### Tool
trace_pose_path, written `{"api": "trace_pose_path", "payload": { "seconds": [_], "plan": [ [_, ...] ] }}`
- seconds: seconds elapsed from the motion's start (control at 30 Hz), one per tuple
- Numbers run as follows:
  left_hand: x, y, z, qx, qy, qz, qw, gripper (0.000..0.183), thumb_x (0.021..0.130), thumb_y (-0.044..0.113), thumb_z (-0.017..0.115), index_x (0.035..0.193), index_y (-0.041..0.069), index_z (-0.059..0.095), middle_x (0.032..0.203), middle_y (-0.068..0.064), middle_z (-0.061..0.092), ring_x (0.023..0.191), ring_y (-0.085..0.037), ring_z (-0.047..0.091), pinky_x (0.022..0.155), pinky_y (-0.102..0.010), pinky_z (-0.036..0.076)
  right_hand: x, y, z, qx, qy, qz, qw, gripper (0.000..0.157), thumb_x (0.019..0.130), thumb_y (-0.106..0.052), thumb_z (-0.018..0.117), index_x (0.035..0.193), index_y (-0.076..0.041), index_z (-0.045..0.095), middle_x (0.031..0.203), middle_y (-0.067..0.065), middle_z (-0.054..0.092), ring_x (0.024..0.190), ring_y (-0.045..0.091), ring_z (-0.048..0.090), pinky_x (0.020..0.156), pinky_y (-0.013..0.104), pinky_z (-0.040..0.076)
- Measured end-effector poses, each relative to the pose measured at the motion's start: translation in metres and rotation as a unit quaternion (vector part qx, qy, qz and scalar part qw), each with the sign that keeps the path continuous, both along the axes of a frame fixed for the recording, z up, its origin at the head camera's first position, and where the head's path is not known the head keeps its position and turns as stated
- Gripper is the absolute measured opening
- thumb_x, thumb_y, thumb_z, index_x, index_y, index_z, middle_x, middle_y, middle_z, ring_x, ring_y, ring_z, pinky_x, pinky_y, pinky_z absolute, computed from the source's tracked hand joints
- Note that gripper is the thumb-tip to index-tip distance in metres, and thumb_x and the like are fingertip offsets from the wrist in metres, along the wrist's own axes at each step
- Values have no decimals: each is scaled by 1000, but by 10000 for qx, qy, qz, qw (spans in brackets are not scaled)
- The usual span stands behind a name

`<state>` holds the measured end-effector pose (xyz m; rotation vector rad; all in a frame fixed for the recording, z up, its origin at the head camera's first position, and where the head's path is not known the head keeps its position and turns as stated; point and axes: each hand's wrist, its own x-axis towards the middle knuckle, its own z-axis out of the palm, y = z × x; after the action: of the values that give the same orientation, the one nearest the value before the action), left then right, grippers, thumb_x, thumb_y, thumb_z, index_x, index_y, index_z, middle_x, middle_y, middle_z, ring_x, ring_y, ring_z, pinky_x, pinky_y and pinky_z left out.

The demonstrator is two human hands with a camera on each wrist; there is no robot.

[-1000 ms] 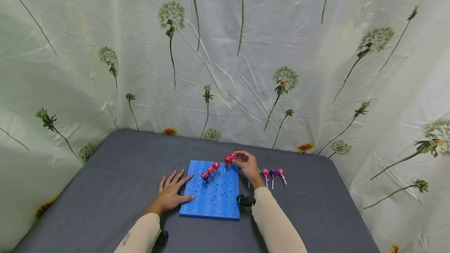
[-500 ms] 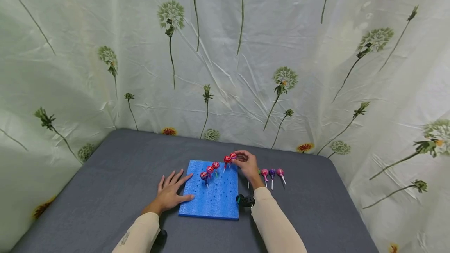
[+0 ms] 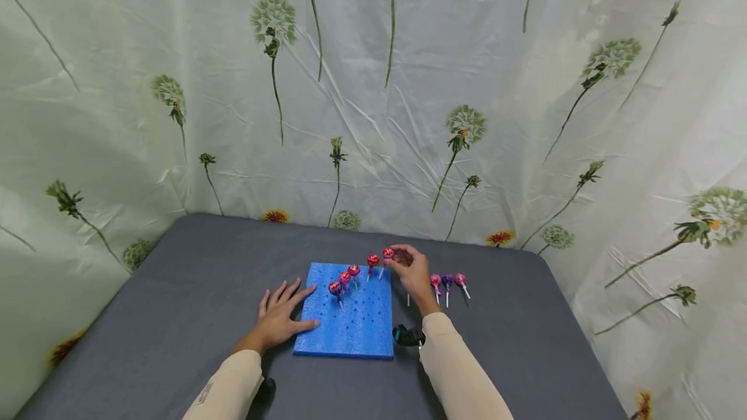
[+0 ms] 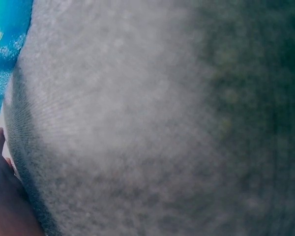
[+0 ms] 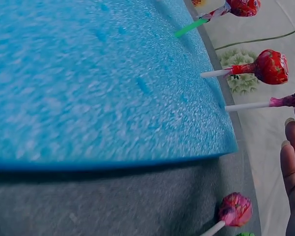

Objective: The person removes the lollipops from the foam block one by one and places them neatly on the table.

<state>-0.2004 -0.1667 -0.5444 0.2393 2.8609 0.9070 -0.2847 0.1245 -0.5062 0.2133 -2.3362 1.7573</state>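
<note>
My right hand (image 3: 411, 272) pinches a pink-wrapped lollipop (image 3: 388, 253) by its head at the far right corner of a blue foam board (image 3: 362, 340). In the right wrist view its white stick (image 5: 248, 106) points at the board, the tip right at the surface. Beside it a red lollipop (image 3: 373, 260) stands in the foam. Farther left stand a red lollipop on a green stick (image 3: 353, 270), a pink-red one (image 3: 345, 277) and a dark blue one (image 3: 334, 288). My left hand (image 3: 279, 321) lies with fingers spread, thumb and fingertips on the board's left edge.
Several loose lollipops lie right of the board on the grey table (image 3: 502, 342), among them a purple one (image 3: 447, 280) and a pink one (image 3: 460, 279). My right hand partly hides others. Small holes dot the foam. A dandelion-print curtain (image 3: 373, 102) hangs behind.
The head view has shifted slightly. The pinched lollipop has moved a little right, away from the red one beside it, and its stick now shows. My left hand stays at the board's edge.
</note>
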Motion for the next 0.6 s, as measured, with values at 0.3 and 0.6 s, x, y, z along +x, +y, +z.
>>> {"api": "trace_pose_path", "payload": {
  "seconds": [0.3, 0.6],
  "plan": [
    [-1, 3, 2, 41, -76, -48, 10000, 82, 79, 55, 71, 147, 20, 42, 156, -20, 25, 143, -47, 9, 109, -66, -7, 15, 16, -3, -188, -266, 160, 9993, 28, 86, -8, 72, 111, 2, 66, 103, 17, 67, 86, 16, 62, 71, 18, 50],
    [0, -1, 2, 24, -25, -8, 10000, 83, 79, 56, 71, 147, 20, 42, 156, -21, 24, 143, -47, 8, 109, -65, -7, 31, 25, -5, -107, -416, 109, 9990, 27, 83, -11, 76, 107, 1, 69, 93, 10, 67, 81, 11, 60, 68, 19, 49]
  ]
}}
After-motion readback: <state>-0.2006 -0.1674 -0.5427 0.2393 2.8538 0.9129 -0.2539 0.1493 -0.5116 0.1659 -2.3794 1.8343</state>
